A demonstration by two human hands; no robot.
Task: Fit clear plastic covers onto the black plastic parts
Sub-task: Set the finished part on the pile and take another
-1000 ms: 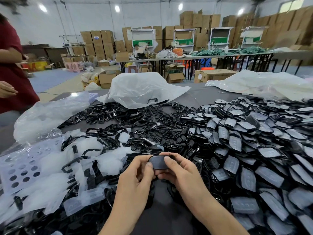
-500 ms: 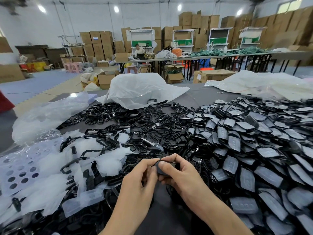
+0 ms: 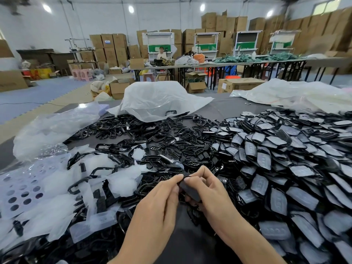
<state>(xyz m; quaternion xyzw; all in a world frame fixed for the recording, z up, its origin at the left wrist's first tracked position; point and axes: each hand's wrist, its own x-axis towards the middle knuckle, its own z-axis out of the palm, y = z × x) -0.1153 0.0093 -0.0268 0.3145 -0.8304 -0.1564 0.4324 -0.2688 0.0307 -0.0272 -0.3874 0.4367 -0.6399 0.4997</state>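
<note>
In the head view, both hands meet low in the middle, over a bare patch of the grey table (image 3: 219,109). Between them is a small black plastic part (image 3: 191,190), flat and rounded-oblong. Its long axis runs from the upper left, away from the person, down to the lower right, toward the right palm.

The left hand (image 3: 158,202) pinches the far upper end between thumb and forefinger, with the other fingers folded behind. The right hand (image 3: 210,191) curls round the lower half, its thumb on the top face near that same upper end and its fingers underneath. The two thumb tips almost touch there, so I judge the far end is where the fit is being worked. From there the press would run down the long axis toward the right palm. Whether a cover already sits on the face cannot be told. The face looks dull grey rather than glossy.

Just left of the hands, nearer the left one, lies a heap of translucent clear plastic covers (image 3: 122,180). Beyond the hands spread bare glossy black plastic frames (image 3: 152,141). To the right rises a large heap of covered black parts (image 3: 285,159). The right hand is the nearer one for laying the piece there.
</note>
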